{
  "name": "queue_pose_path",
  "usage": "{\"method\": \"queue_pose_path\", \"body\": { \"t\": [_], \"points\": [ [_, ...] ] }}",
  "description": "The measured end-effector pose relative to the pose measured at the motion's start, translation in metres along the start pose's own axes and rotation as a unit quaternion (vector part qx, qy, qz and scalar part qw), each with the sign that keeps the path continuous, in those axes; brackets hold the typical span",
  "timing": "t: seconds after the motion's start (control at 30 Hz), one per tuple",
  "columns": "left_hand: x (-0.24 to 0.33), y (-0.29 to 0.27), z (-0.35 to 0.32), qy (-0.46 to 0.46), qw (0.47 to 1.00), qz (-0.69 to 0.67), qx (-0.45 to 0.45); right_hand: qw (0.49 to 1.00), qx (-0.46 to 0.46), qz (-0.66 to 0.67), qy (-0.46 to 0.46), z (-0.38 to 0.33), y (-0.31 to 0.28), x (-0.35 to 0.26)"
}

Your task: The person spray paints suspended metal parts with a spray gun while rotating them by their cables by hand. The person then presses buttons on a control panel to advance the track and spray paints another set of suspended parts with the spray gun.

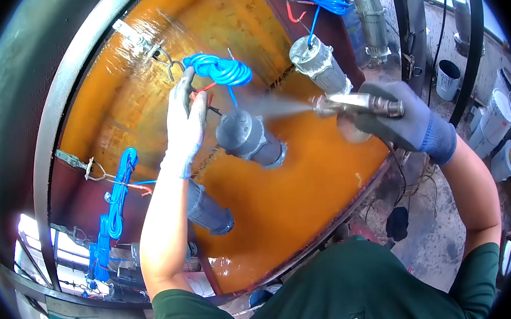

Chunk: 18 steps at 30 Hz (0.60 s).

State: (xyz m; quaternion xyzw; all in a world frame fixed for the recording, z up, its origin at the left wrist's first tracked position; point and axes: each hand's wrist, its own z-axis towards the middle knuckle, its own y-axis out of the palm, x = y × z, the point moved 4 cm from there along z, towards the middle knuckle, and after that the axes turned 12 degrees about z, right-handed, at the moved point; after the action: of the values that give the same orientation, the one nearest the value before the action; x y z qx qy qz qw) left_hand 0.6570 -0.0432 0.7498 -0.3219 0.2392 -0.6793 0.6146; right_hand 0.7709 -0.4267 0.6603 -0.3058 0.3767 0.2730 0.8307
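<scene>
My right hand [393, 115], in a grey-blue glove, is closed round a metal spray gun [359, 103]. A pale mist leaves its nozzle leftward, toward the top of a grey cylindrical motor [244, 133] that hangs over the orange-coated booth. My left hand [183, 120], in a white glove with grey fingertips, is raised beside the motor's hanger. Its thumb and fingers close about a red hook [205, 89], partly hidden by the fingers. The fingertips reach the coiled blue cable [221, 69] above the motor.
Another grey cylinder [208, 208] hangs below my left forearm; a lighter one [320, 64] hangs at the far right. Blue cable coils [123, 194] dangle from a chain at left. A curved metal rail [53, 103] crosses the left. Buckets [447, 78] stand on the floor at right.
</scene>
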Motion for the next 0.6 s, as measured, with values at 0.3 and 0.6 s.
{"method": "queue_pose_path", "body": {
  "t": [0.3,0.6],
  "points": [
    [-0.003,-0.015,-0.022,-0.003,1.000,-0.010,-0.028,0.997,0.034,0.032,0.053,-0.002,0.014,0.008],
    [-0.036,-0.032,-0.051,-0.098,0.990,-0.099,0.014,1.000,0.012,0.005,0.012,0.005,0.012,-0.006]
  ]
}}
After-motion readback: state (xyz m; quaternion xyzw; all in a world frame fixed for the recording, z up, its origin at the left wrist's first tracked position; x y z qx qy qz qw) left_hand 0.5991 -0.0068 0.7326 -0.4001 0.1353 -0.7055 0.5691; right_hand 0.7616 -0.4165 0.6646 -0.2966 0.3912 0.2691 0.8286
